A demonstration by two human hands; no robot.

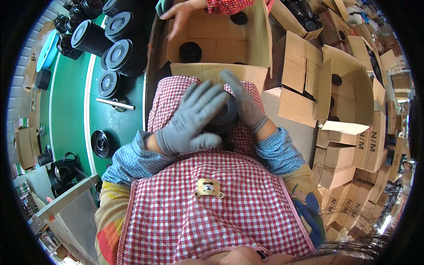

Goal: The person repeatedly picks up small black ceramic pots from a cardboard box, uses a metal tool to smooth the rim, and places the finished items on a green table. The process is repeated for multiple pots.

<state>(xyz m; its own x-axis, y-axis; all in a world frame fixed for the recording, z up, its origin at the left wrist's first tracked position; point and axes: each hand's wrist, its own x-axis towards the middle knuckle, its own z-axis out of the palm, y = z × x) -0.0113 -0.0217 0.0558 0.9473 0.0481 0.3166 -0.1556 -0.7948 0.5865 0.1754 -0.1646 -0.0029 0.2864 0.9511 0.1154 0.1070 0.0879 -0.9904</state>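
A dark round part (227, 115), perhaps a lid or disc, rests at my lap on the red checked apron, partly covered by my hands. My left hand (192, 117), in a grey glove, is open, its fingers stretched out over the part's left side and the thumb apart. At the part's right side is my right hand (245, 105), also gloved in grey, with its fingers extended forward. The underside of the part is hidden, and the right thumb does not show.
Beyond my knees stands an open cardboard box (216, 73) holding black round parts. Another person's bare hand (181, 15) reaches over it. On the green bench at left are stacked black discs (119, 55), a metal tube (115, 104) and a single disc (101, 144). Cartons (349, 97) crowd the right.
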